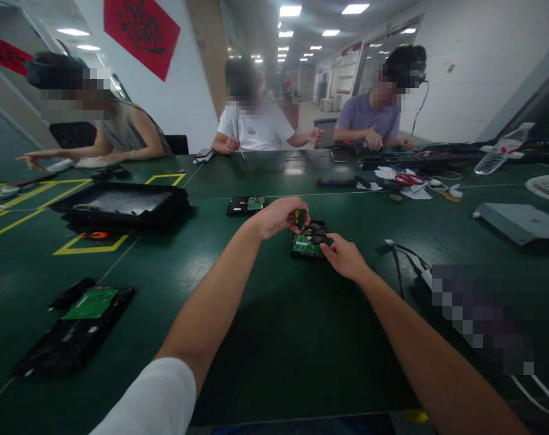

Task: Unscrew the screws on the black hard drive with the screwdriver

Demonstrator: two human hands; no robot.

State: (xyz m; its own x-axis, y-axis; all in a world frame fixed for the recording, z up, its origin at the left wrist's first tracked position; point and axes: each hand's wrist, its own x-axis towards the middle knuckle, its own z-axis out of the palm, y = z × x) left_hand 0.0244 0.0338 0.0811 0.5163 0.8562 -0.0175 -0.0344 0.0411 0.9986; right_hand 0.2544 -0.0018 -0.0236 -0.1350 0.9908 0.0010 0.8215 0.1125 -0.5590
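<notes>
A hard drive (307, 244) with a green circuit board and black casing lies on the green table in front of me. Above its far left corner, my left hand (281, 219) is closed around a screwdriver (298, 217) with a yellow and black handle; its tip is too small to make out. My right hand (346, 255) grips the drive's right edge with thumb and forefinger. Just beyond my left wrist is a second hard drive (246, 205), flat on the table. Another black device (90, 303) with a green board rests at the near left.
A black tray (120, 205) stands at the left, beside an orange object (95, 235). On the right are a power strip (476, 323) with cables, a grey metal box (522, 223) and a tilted plastic bottle (505, 149). Several co-workers sit across the table (283, 362).
</notes>
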